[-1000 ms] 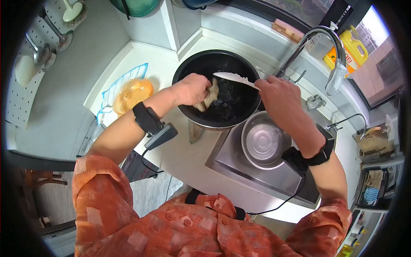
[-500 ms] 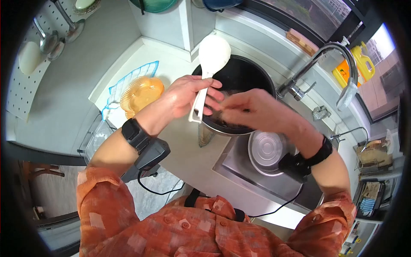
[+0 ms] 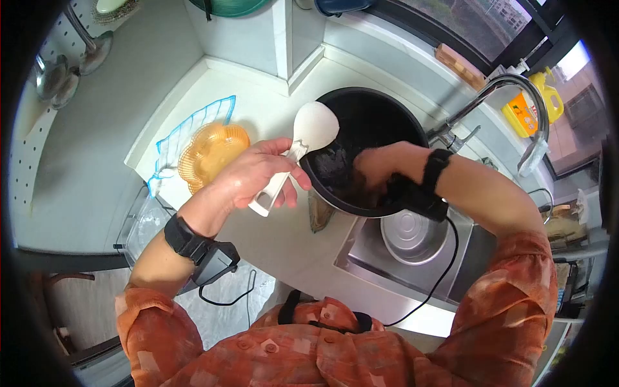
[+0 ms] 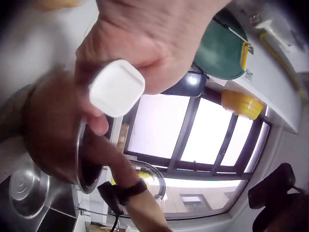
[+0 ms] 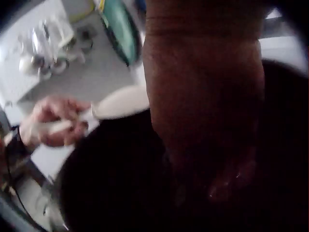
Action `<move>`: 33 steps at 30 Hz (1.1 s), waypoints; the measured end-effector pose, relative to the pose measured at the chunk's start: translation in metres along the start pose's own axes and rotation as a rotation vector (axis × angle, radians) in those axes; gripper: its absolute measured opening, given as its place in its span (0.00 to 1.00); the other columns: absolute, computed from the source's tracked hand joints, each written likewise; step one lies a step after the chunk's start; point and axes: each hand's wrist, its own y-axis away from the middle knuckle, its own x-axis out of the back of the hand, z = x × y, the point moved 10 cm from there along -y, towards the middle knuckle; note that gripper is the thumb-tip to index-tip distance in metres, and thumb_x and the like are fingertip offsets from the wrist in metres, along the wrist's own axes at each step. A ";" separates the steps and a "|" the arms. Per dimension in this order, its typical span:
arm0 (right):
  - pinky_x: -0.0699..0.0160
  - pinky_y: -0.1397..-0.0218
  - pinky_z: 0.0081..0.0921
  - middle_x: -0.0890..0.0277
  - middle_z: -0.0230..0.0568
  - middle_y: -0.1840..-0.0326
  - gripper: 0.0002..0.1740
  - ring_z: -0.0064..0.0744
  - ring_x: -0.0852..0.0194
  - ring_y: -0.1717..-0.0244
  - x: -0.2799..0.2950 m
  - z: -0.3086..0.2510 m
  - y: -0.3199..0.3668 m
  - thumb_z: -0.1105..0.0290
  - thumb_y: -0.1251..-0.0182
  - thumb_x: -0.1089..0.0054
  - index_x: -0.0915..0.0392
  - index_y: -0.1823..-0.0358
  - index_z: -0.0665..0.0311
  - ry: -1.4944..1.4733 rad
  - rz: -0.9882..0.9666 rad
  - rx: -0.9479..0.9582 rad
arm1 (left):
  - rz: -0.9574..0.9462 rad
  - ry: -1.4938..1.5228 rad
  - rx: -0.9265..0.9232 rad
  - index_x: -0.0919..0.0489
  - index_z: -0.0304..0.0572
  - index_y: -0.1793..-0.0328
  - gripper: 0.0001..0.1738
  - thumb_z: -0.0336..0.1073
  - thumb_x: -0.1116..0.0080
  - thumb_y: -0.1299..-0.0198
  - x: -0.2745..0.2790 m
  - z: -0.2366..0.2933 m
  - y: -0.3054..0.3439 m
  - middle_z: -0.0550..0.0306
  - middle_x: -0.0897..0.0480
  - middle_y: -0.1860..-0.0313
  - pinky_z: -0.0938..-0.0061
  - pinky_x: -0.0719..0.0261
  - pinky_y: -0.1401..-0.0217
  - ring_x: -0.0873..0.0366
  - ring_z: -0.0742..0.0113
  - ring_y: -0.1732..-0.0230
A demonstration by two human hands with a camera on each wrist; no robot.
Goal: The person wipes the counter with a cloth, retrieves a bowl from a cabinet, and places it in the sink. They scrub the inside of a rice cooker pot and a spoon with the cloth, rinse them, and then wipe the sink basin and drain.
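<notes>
The left hand [image 3: 267, 173] grips the handle of a white rice paddle [image 3: 316, 126], its round blade over the left rim of a dark pot [image 3: 380, 106]. In the left wrist view the handle's end [image 4: 118, 88] sticks out of the fist. Reaching down inside the pot is the right hand [image 3: 380, 169]; its fingers are blurred and partly hidden there. The right wrist view shows the back of that hand [image 5: 207, 106] large and dark, fingertips lost in shadow, so what it touches cannot be made out.
An amber scalloped bowl [image 3: 216, 151] and a blue-edged cloth [image 3: 187, 132] lie left of the pot. A metal basin [image 3: 412, 235] stands in the sink below it. The faucet [image 3: 477, 100] and a yellow bottle [image 3: 534, 106] are at the right.
The paddle, in the right hand a second ago, is in the left hand, which has since moved down and left. The right hand has gone down into the pot. The cloth-like thing has left the left hand.
</notes>
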 end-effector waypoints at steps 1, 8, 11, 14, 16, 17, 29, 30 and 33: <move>0.22 0.71 0.28 0.22 0.44 0.69 0.17 0.33 0.21 0.73 0.017 0.011 0.016 0.71 0.48 0.45 0.27 0.56 0.71 -0.283 0.167 0.018 | 0.013 -0.008 0.008 0.37 0.30 0.45 0.19 0.29 0.56 0.43 0.001 0.000 -0.001 0.44 0.20 0.71 0.81 0.27 0.86 0.22 0.65 0.83; 0.21 0.72 0.31 0.23 0.48 0.74 0.12 0.39 0.20 0.75 0.072 0.003 0.129 0.71 0.43 0.50 0.28 0.64 0.75 -1.020 0.979 0.101 | 0.013 -0.042 0.040 0.34 0.31 0.48 0.15 0.31 0.58 0.41 -0.015 0.006 -0.018 0.50 0.22 0.76 0.82 0.32 0.88 0.28 0.69 0.88; 0.22 0.65 0.38 0.23 0.54 0.71 0.13 0.49 0.22 0.69 0.085 0.002 0.119 0.69 0.43 0.51 0.30 0.63 0.75 -0.612 1.273 -0.013 | -0.038 0.045 -0.003 0.34 0.31 0.49 0.15 0.31 0.57 0.40 -0.032 0.007 -0.029 0.52 0.24 0.79 0.81 0.34 0.89 0.32 0.70 0.91; 0.25 0.59 0.42 0.24 0.58 0.69 0.13 0.55 0.25 0.65 0.087 0.018 0.111 0.69 0.44 0.51 0.29 0.62 0.73 -0.553 1.275 -0.108 | 0.081 0.047 0.048 0.34 0.30 0.49 0.14 0.30 0.57 0.40 -0.028 0.004 -0.025 0.53 0.25 0.81 0.82 0.36 0.90 0.34 0.71 0.93; 0.25 0.58 0.41 0.24 0.57 0.69 0.13 0.54 0.25 0.64 0.085 0.033 0.105 0.69 0.45 0.50 0.28 0.63 0.73 -0.480 1.293 -0.167 | 0.012 0.074 0.068 0.34 0.30 0.49 0.15 0.29 0.57 0.41 -0.033 0.000 -0.019 0.52 0.25 0.81 0.82 0.37 0.90 0.34 0.71 0.93; 0.25 0.58 0.41 0.24 0.58 0.68 0.13 0.54 0.25 0.62 0.075 0.049 0.093 0.70 0.46 0.50 0.27 0.64 0.73 -0.511 1.156 -0.228 | -0.052 0.103 0.079 0.34 0.30 0.48 0.15 0.29 0.57 0.41 -0.038 0.000 -0.017 0.52 0.25 0.81 0.82 0.37 0.90 0.34 0.71 0.93; 0.23 0.75 0.24 0.23 0.44 0.73 0.13 0.30 0.22 0.72 0.038 0.043 0.081 0.69 0.46 0.46 0.24 0.63 0.72 -0.927 0.697 0.030 | 0.036 -0.024 0.004 0.32 0.30 0.52 0.13 0.29 0.58 0.41 -0.008 0.005 -0.010 0.52 0.24 0.80 0.82 0.37 0.90 0.34 0.72 0.93; 0.24 0.77 0.23 0.24 0.40 0.75 0.13 0.27 0.23 0.74 0.046 0.046 0.101 0.67 0.46 0.45 0.24 0.64 0.71 -1.119 0.854 0.092 | 0.037 -0.021 0.001 0.32 0.30 0.52 0.13 0.29 0.58 0.41 -0.009 0.006 -0.011 0.52 0.24 0.80 0.82 0.37 0.90 0.34 0.72 0.93; 0.26 0.77 0.22 0.26 0.40 0.77 0.14 0.25 0.25 0.75 0.063 0.025 0.136 0.65 0.46 0.43 0.25 0.66 0.71 -1.050 1.153 0.141 | -0.009 0.012 0.017 0.32 0.31 0.54 0.11 0.29 0.58 0.41 -0.021 0.002 -0.015 0.53 0.25 0.81 0.82 0.37 0.91 0.34 0.72 0.93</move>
